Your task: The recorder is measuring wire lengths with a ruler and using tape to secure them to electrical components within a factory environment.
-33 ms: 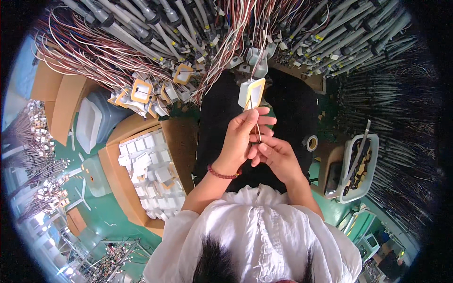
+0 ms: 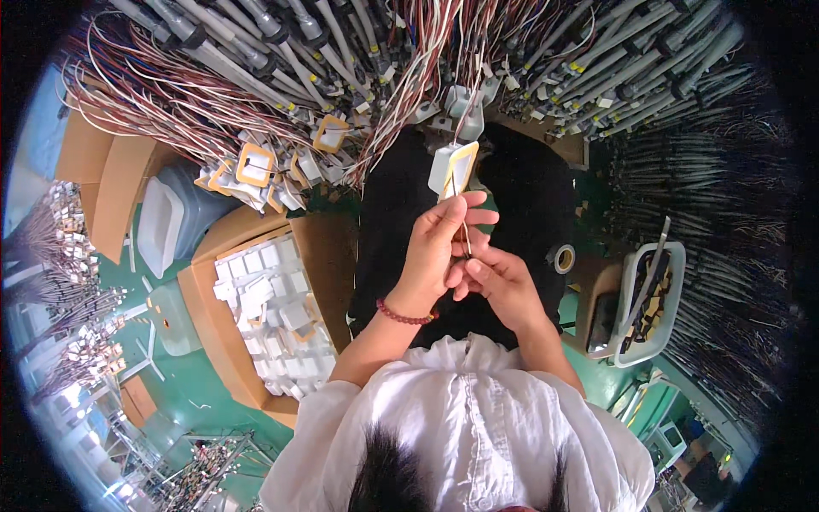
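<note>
Nothing has moved: left hand [image 2: 437, 247] and right hand [image 2: 503, 286] still pinch the white, yellow-framed coil [image 2: 452, 169] upright.

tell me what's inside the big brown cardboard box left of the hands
The brown cardboard box holds many small white square pieces, piled loosely. Whatever lies beneath them, and the box floor, is covered.

open brown cardboard box [image 2: 223, 256] at lower left, packed with small white square pieces. two more brown cardboard flaps [image 2: 102, 183] further left, near the rim. translucent white plastic tub [image 2: 162, 224] between them, tilted. white plastic tray [image 2: 674, 256] at right, filled with dark and tan parts. small roll of tape [image 2: 564, 258] just left of that tray. no screens or signs clearly made out.
</note>
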Available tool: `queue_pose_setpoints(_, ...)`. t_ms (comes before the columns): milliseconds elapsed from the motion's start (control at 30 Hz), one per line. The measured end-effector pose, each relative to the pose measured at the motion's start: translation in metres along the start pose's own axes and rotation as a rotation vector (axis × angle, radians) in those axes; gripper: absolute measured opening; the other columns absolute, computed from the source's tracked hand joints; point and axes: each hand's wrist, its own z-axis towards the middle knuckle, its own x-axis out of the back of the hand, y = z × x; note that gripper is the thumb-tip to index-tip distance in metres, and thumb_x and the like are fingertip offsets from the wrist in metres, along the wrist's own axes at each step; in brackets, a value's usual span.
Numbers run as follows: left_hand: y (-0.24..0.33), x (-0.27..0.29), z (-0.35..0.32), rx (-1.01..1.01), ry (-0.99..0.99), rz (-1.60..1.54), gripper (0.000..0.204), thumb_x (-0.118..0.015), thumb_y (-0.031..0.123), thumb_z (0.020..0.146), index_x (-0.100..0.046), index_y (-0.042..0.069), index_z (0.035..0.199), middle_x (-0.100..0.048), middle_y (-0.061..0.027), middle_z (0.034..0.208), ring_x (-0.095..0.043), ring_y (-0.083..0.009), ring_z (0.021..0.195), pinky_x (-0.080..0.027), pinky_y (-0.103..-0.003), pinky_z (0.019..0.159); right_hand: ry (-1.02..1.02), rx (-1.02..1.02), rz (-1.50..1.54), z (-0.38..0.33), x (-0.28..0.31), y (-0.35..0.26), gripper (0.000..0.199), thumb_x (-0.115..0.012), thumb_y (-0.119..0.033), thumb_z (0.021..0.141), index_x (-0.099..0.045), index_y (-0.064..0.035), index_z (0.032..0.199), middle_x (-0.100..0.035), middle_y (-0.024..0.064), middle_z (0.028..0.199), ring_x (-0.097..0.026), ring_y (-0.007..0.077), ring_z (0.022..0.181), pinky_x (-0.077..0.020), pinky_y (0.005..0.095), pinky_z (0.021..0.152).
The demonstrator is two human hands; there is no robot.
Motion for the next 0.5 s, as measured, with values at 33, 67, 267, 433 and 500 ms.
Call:
queue_pose_setpoints(33,0.000,-0.001,0.002,0.012,0.010,0.003,0.040,-0.053,0.033,0.095,-0.056,0.002,0.120,-0.067,-0.0128,0.098,-0.055,-0.0068,0.055,-0.049,-0.020,0.055,0.006,0.060,-0.076,0.000,-0.001,0.000,0.022,-0.048,-0.013,0.097,-0.059,0.0029,0.108,-0.063,0.0049,0.084,-0.058,0.0116,0.068,-0.0492,0.0238,0.067)
queue_pose_setpoints(67,-0.002,-0.002,0.003,0.015,0.009,0.003,0.040,-0.053,0.033,0.095,-0.056,0.002,0.120,-0.067,-0.0128,0.098,-0.055,-0.0068,0.055,-0.049,-0.020,0.055,0.008,0.060,-0.076,-0.001,-0.001,-0.001,0.022,-0.048,-0.013,0.097,-0.059,0.0029,0.108,-0.063,0.0049,0.084,-0.058,0.0116,0.068,-0.0492,0.0238,0.067)
queue_pose_setpoints(267,-0.002,0.002,0.004,-0.014,-0.041,-0.145,0.045,-0.053,0.031,0.096,-0.048,0.006,0.132,-0.068,-0.0107,0.096,-0.036,-0.0009,0.044,-0.038,-0.019,0.052,0.053,0.130,-0.556,-0.006,-0.003,-0.012,0.018,-0.054,-0.014,0.094,-0.063,0.0014,0.099,-0.062,0.0039,0.075,-0.058,0.0094,0.066,-0.0474,0.0237,0.059)
queue_pose_setpoints(433,0.000,0.006,-0.002,0.025,-0.209,-0.053,0.052,-0.048,0.026,0.099,-0.029,0.012,0.145,-0.065,-0.0077,0.085,-0.033,-0.0006,0.040,-0.033,-0.018,0.045,0.264,0.247,-0.390,0.009,0.034,-0.038,0.028,-0.056,-0.026,0.093,-0.067,-0.0017,0.101,-0.057,-0.0006,0.070,-0.048,0.0058,0.058,-0.0395,0.0201,0.053)
queue_pose_setpoints(500,0.001,0.005,-0.004,0.080,-0.262,-0.063,0.056,-0.049,0.027,0.098,-0.023,0.017,0.147,-0.065,-0.0092,0.085,-0.032,-0.0009,0.040,-0.034,-0.018,0.045,0.208,0.152,-0.431,0.017,0.021,-0.049,0.026,-0.055,-0.027,0.094,-0.067,-0.0037,0.093,-0.050,-0.0041,0.065,-0.043,0.0037,0.055,-0.0350,0.0196,0.049)
